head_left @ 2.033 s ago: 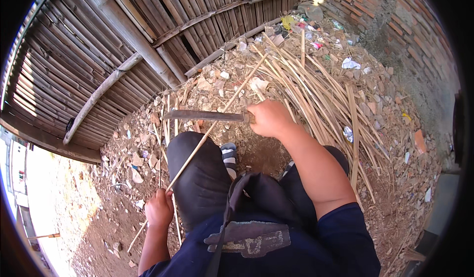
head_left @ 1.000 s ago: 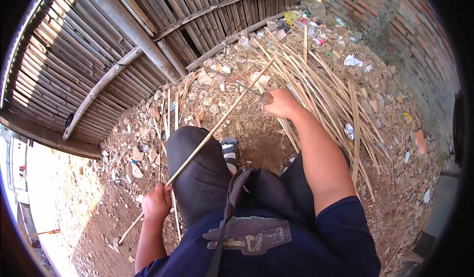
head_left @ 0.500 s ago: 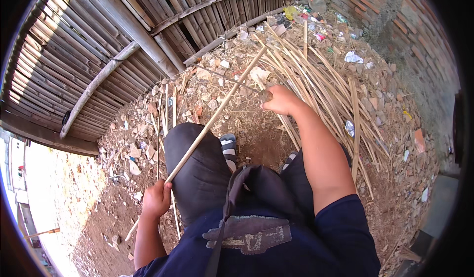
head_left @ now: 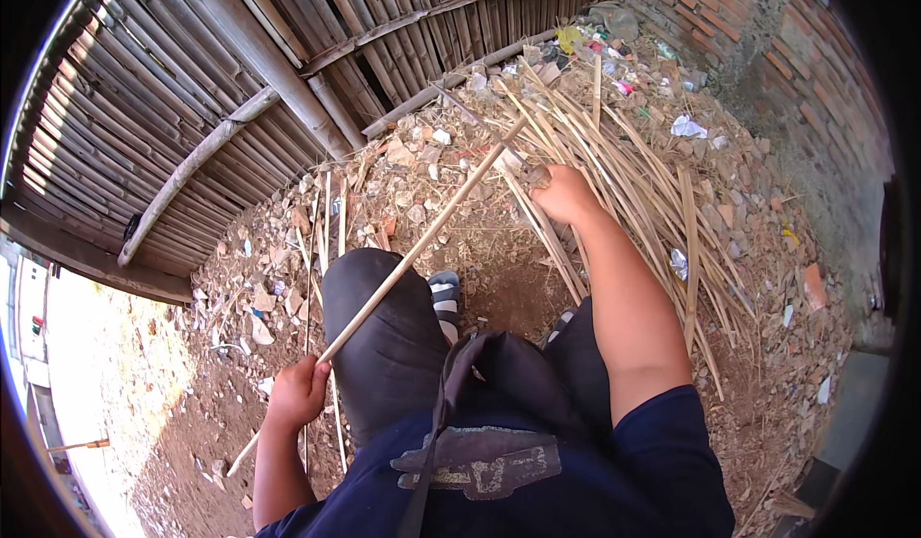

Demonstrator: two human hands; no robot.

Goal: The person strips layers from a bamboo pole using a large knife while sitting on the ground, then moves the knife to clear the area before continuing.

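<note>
My left hand (head_left: 299, 391) is closed around a long, pale bamboo stick (head_left: 403, 267). The stick slants over my left knee, its far end up and to the right and its short end sticking out below the hand. In my closed right hand (head_left: 566, 194) is the handle of a long, thin-bladed knife (head_left: 467, 113). Its dark blade points away and to the left, crossing the stick close to the stick's far end. Whether the two touch there I cannot tell.
A heap of split bamboo strips (head_left: 638, 178) lies beyond and right of my right hand. A few thin strips (head_left: 338, 216) lie left of my knee. Rubble and litter cover the ground. A bamboo wall (head_left: 153, 106) stands left and ahead, a brick wall (head_left: 777, 68) on the right.
My right hand has shifted a little to the right, and the knife blade has swung to point farther away. The stick has tilted slightly lower, still in my left hand.
</note>
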